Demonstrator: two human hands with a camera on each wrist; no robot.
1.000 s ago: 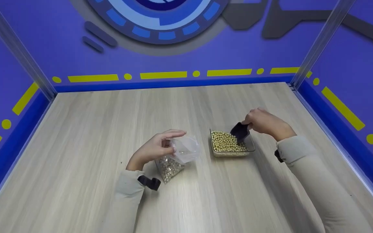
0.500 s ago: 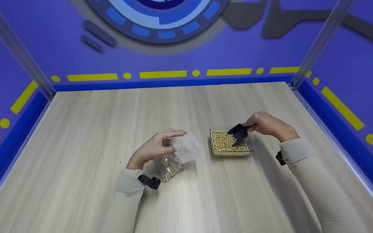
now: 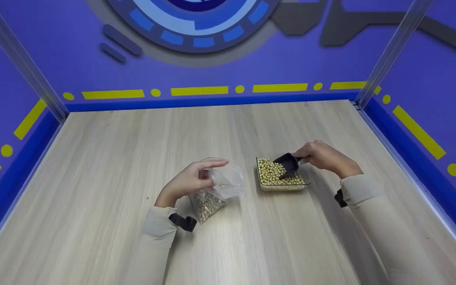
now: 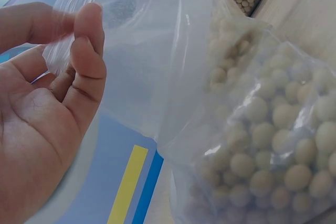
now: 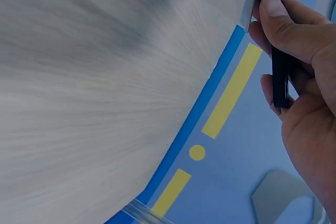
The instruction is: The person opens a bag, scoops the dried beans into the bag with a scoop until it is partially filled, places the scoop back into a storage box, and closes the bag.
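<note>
My left hand pinches the rim of a clear plastic bag, keeping its mouth spread toward the right. Round pale beans fill the bag's lower part, which rests on the table. In my right hand is the handle of a black scoop; the right wrist view shows thumb and fingers curled round that handle. The scoop's blade dips into yellowish beans inside a clear rectangular container. Its tip is hidden among the beans.
The container stands a short way right of the bag on a light wood-grain table. Blue-purple panels with yellow marks wall the back and both sides. Metal posts stand at the rear corners.
The scoop has shifted left and slightly toward me through the beans, and its blade has tipped flatter. My right hand has lowered a little. The left hand and bag have stayed put.
</note>
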